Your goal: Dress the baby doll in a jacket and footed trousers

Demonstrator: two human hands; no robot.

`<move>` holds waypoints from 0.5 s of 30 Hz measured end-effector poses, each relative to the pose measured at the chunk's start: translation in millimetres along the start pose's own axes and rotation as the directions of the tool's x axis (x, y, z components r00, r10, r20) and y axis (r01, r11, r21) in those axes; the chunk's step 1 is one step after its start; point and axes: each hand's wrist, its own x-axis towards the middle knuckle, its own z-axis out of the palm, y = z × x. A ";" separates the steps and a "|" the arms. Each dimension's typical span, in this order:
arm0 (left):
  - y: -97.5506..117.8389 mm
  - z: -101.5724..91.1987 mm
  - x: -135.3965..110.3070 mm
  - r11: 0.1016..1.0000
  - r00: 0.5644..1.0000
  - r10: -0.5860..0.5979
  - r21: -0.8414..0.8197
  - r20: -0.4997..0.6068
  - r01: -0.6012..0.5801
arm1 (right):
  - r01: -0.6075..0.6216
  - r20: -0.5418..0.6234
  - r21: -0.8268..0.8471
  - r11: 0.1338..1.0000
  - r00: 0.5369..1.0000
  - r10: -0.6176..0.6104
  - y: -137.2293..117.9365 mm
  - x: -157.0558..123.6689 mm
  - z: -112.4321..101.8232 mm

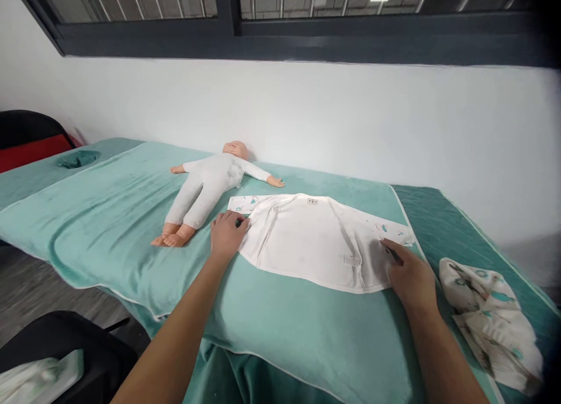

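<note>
A white baby shirt (307, 240) lies spread out flat, its patterned sleeves stretched to either side and a small label at the neck. At its left edge, just below the sleeve, my left hand (228, 234) has its fingers closed on the cloth. My right hand (412, 278) pinches the opposite side edge, under the right sleeve, with the fingertips partly hidden. Beyond my left hand a baby doll (210, 179) in a white body suit lies on its back, arms out and head toward the wall.
A light green blanket (109, 217) covers the bed, over a darker green sheet (432, 217). Folded patterned baby cloth (495, 322) lies at the right. A black chair (65, 345) holding white items stands at lower left. The white wall (307, 117) bounds the far side.
</note>
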 end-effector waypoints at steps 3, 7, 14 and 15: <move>0.1 0.0 -0.4 1.000 1.000 0.015 -0.025 -0.006 -0.016 | 0.019 -0.018 -0.025 0.999 1.000 -0.019 -1.5 -8.9 -0.9; 0.5 -1.5 -0.1 1.000 1.000 -0.002 -0.031 0.003 0.002 | 0.073 -0.004 -0.093 0.993 0.997 -0.073 -1.3 -19.4 0.5; 0.4 -3.0 0.3 0.995 0.999 -0.048 -0.088 0.003 0.048 | 0.115 -0.126 -0.095 0.989 0.984 -0.127 -20.6 -33.5 -5.8; 0.5 -2.9 -0.3 0.992 0.998 -0.060 -0.114 0.000 0.060 | 0.139 -0.162 -0.079 0.987 0.975 -0.151 -26.4 -35.3 -6.7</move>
